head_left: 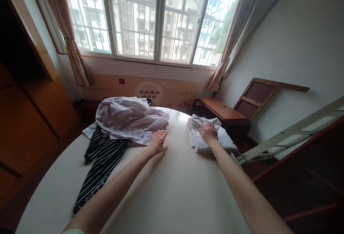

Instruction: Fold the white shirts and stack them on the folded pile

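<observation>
My right hand (208, 132) lies with fingers spread flat on top of a folded white garment (224, 141) at the right edge of the round cream table (166, 191). My left hand (157, 142) rests open, palm down, at the near edge of a crumpled pale lilac shirt (129, 117) in the middle of the table. A black garment with white stripes (100, 162) lies under and to the left of that shirt, trailing toward the near left rim.
A low wooden bench (221, 111) stands beyond the table at the right, with a wooden panel (256, 96) leaning on the wall. A white ladder-like frame (295, 132) slants at the right. Wooden cabinets (29, 119) line the left; a barred window (153, 19) is ahead.
</observation>
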`<state>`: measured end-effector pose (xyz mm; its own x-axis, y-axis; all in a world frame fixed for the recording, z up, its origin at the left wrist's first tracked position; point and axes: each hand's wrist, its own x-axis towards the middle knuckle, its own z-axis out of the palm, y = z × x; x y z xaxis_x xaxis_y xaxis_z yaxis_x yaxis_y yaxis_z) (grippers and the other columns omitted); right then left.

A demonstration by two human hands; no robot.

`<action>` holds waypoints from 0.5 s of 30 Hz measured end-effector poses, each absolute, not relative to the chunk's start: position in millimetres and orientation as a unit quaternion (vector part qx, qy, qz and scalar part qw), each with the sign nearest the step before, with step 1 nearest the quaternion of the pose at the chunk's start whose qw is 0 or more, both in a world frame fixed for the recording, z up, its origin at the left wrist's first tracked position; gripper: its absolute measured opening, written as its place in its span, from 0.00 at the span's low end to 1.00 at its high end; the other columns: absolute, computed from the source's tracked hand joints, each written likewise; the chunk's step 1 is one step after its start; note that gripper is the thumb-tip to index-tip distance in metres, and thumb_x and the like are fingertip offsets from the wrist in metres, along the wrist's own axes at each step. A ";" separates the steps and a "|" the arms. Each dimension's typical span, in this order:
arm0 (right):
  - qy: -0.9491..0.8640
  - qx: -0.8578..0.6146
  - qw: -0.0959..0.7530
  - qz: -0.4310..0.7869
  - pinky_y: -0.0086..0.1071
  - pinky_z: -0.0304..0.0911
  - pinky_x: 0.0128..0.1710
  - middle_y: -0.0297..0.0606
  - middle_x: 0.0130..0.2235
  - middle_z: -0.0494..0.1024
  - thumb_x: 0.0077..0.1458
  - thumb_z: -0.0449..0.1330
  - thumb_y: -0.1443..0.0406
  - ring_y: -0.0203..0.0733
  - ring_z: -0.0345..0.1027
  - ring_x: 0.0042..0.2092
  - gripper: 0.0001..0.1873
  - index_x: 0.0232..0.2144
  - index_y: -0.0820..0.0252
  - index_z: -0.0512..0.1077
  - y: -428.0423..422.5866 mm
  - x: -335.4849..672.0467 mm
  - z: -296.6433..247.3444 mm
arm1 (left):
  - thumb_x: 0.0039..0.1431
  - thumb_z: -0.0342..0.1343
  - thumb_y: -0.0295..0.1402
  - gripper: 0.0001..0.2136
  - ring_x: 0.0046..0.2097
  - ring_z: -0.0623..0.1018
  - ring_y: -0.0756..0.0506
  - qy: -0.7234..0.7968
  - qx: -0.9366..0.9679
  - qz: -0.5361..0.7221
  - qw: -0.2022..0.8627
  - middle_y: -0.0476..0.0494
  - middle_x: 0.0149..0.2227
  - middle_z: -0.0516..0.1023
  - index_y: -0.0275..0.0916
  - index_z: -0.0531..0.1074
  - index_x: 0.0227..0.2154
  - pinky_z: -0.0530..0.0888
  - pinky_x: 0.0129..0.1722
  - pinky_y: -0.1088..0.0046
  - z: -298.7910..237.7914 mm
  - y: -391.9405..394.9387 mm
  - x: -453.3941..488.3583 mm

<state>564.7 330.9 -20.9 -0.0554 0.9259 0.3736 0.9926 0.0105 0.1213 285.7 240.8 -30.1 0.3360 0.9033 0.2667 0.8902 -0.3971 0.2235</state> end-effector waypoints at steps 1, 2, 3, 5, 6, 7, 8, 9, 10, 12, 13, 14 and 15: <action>-0.711 -0.672 0.096 -0.184 0.41 0.58 0.43 0.55 0.47 0.67 0.59 0.45 0.59 0.55 0.58 0.49 0.23 0.50 0.68 0.65 328.8 562.8 -19.4 | 0.47 0.56 0.34 0.29 0.55 0.65 0.39 0.580 0.801 0.147 0.016 0.34 0.53 0.67 0.34 0.60 0.54 0.62 0.53 0.63 -23.3 238.2 269.5; -0.713 -0.669 0.096 -0.186 0.40 0.58 0.42 0.56 0.46 0.67 0.58 0.45 0.61 0.54 0.59 0.48 0.21 0.48 0.69 0.66 327.1 561.1 -18.1 | 0.46 0.57 0.33 0.26 0.53 0.67 0.38 0.612 0.783 0.112 0.020 0.34 0.50 0.69 0.34 0.64 0.50 0.64 0.51 0.64 -17.2 235.3 255.0; -0.714 -0.669 0.096 -0.185 0.40 0.59 0.41 0.56 0.45 0.67 0.58 0.45 0.62 0.54 0.60 0.47 0.21 0.47 0.70 0.66 325.7 559.9 -17.2 | 0.45 0.58 0.31 0.22 0.51 0.69 0.38 0.640 0.763 0.083 0.026 0.34 0.47 0.71 0.33 0.68 0.46 0.66 0.49 0.64 -12.0 232.4 242.7; -0.709 -0.675 0.100 -0.179 0.40 0.59 0.41 0.57 0.44 0.67 0.58 0.45 0.64 0.55 0.60 0.46 0.20 0.47 0.71 0.66 323.5 558.8 -16.7 | 0.45 0.57 0.26 0.13 0.46 0.73 0.38 0.680 0.730 0.051 0.039 0.33 0.42 0.74 0.33 0.72 0.37 0.69 0.45 0.66 -4.5 227.4 224.7; -0.706 -0.679 0.104 -0.175 0.41 0.59 0.42 0.57 0.45 0.67 0.57 0.45 0.64 0.55 0.60 0.46 0.20 0.47 0.72 0.67 322.5 558.9 -16.9 | 0.47 0.55 0.24 0.10 0.44 0.75 0.39 0.694 0.717 0.051 0.042 0.33 0.39 0.75 0.33 0.72 0.35 0.70 0.43 0.67 -1.7 225.8 218.6; -0.702 -0.684 0.108 -0.168 0.42 0.58 0.43 0.58 0.45 0.68 0.57 0.45 0.65 0.56 0.60 0.47 0.20 0.47 0.72 0.67 321.2 559.1 -17.3 | 0.49 0.52 0.22 0.08 0.43 0.76 0.39 0.706 0.705 0.059 0.041 0.32 0.38 0.76 0.32 0.72 0.34 0.70 0.41 0.67 1.3 225.1 214.1; -0.698 -0.690 0.112 -0.156 0.42 0.58 0.44 0.58 0.45 0.68 0.56 0.46 0.66 0.56 0.60 0.47 0.20 0.46 0.72 0.67 319.4 559.0 -17.6 | 0.52 0.49 0.22 0.09 0.42 0.76 0.39 0.719 0.691 0.063 0.037 0.32 0.37 0.76 0.32 0.71 0.35 0.71 0.40 0.67 5.2 225.0 211.1; -0.692 -0.698 0.118 -0.141 0.43 0.57 0.45 0.58 0.46 0.68 0.56 0.46 0.67 0.57 0.60 0.48 0.20 0.46 0.72 0.67 317.0 558.2 -17.7 | 0.55 0.45 0.22 0.10 0.42 0.76 0.39 0.734 0.674 0.079 0.032 0.31 0.37 0.76 0.31 0.70 0.37 0.71 0.39 0.67 10.7 225.4 209.4; -0.685 -0.706 0.128 -0.126 0.45 0.57 0.46 0.59 0.46 0.68 0.55 0.47 0.67 0.57 0.60 0.48 0.20 0.47 0.73 0.67 313.8 556.0 -17.4 | 0.57 0.42 0.22 0.12 0.41 0.77 0.39 0.747 0.654 0.118 0.024 0.30 0.38 0.76 0.30 0.69 0.39 0.71 0.38 0.66 18.1 225.7 209.3; -0.682 -0.703 0.172 -0.106 0.47 0.55 0.48 0.60 0.50 0.65 0.53 0.50 0.68 0.59 0.58 0.51 0.23 0.51 0.74 0.63 304.6 545.4 -15.8 | 0.60 0.38 0.24 0.14 0.41 0.77 0.41 0.748 0.606 0.271 0.004 0.31 0.38 0.76 0.30 0.66 0.42 0.71 0.38 0.67 38.7 223.0 215.2; -0.688 -0.688 0.208 -0.101 0.48 0.54 0.50 0.60 0.52 0.63 0.52 0.52 0.67 0.59 0.56 0.53 0.26 0.53 0.74 0.60 298.8 536.2 -14.6 | 0.60 0.38 0.25 0.13 0.41 0.76 0.42 0.721 0.574 0.388 -0.005 0.33 0.39 0.76 0.31 0.66 0.42 0.71 0.39 0.68 50.9 218.6 222.0; -0.699 -0.663 0.252 -0.091 0.48 0.53 0.52 0.60 0.54 0.61 0.51 0.54 0.65 0.59 0.53 0.55 0.30 0.55 0.74 0.56 292.3 524.4 -13.4 | 0.60 0.39 0.24 0.12 0.42 0.76 0.44 0.673 0.549 0.496 -0.014 0.34 0.41 0.76 0.32 0.66 0.42 0.71 0.41 0.69 63.2 211.2 231.4; -0.714 -0.630 0.298 -0.070 0.47 0.53 0.53 0.59 0.56 0.58 0.50 0.57 0.63 0.58 0.51 0.57 0.35 0.57 0.72 0.53 285.3 510.4 -12.4 | 0.60 0.39 0.24 0.12 0.43 0.75 0.46 0.613 0.538 0.578 -0.016 0.36 0.42 0.75 0.34 0.66 0.42 0.70 0.43 0.70 74.5 200.8 243.2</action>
<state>510.4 285.3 -12.4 -0.0283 0.8571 0.5143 0.9409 0.1965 -0.2757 243.2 200.8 74.5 -0.4205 0.6408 0.6423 0.6785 -0.2479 0.6915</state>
